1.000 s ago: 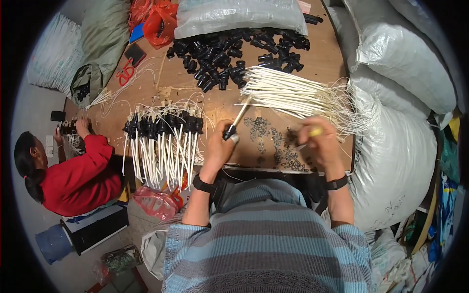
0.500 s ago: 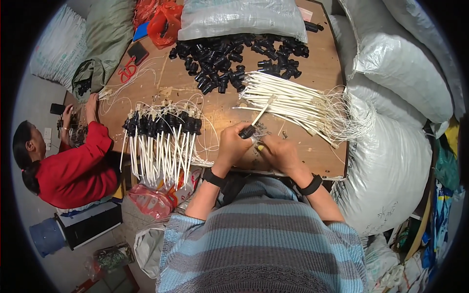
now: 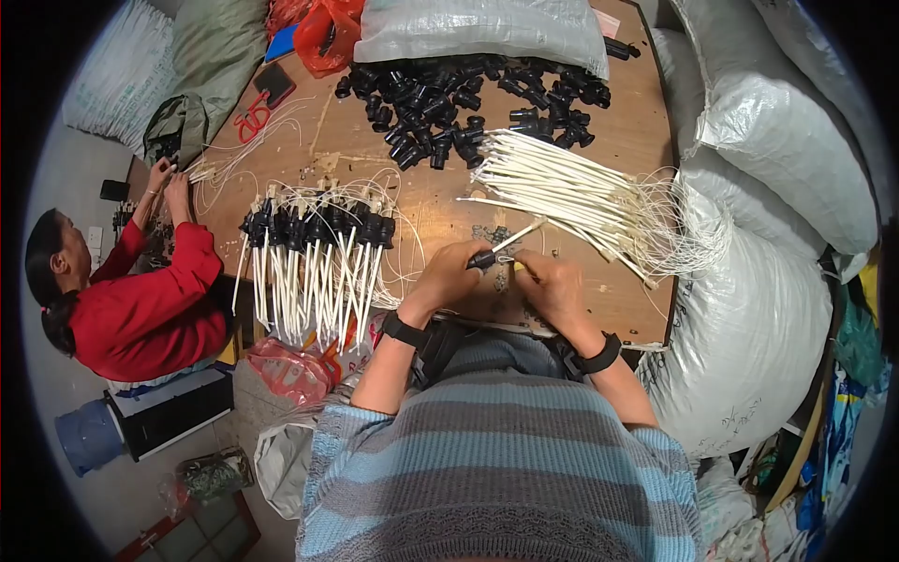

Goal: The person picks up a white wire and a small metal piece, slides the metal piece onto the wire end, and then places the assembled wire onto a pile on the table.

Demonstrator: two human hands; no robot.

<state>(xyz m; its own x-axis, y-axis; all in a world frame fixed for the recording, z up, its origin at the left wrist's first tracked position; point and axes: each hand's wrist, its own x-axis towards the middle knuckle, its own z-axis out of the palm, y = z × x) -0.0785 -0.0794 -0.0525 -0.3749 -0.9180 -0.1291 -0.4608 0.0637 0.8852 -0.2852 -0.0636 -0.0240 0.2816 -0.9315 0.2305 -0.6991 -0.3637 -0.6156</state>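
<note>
My left hand (image 3: pixel 448 275) is closed around a black plastic socket (image 3: pixel 481 259). A slim white tube (image 3: pixel 521 232) sticks out of the socket, slanting up to the right. My right hand (image 3: pixel 556 287) pinches a thin white wire (image 3: pixel 507 259) close to the socket; a spot of yellow shows at its thumb. Small grey metal bits (image 3: pixel 489 232) lie on the table just beyond my hands. To the left, a row of black sockets with white tubes (image 3: pixel 314 229) lies with the tubes hanging over the table edge. A bundle of white tubes (image 3: pixel 567 195) with loose wires lies to the right.
Loose black sockets (image 3: pixel 431 108) are heaped at the back before a white sack (image 3: pixel 482 37). Red scissors (image 3: pixel 251 120) and a dark phone (image 3: pixel 274 84) lie at the back left. A co-worker in red (image 3: pixel 150 304) sits at the left. Full white sacks (image 3: pixel 749 328) stand along the right.
The socket and its tube have tilted lower, with the tube now pointing more to the right. My right hand has shifted slightly right. The co-worker's hands have come together near the table edge.
</note>
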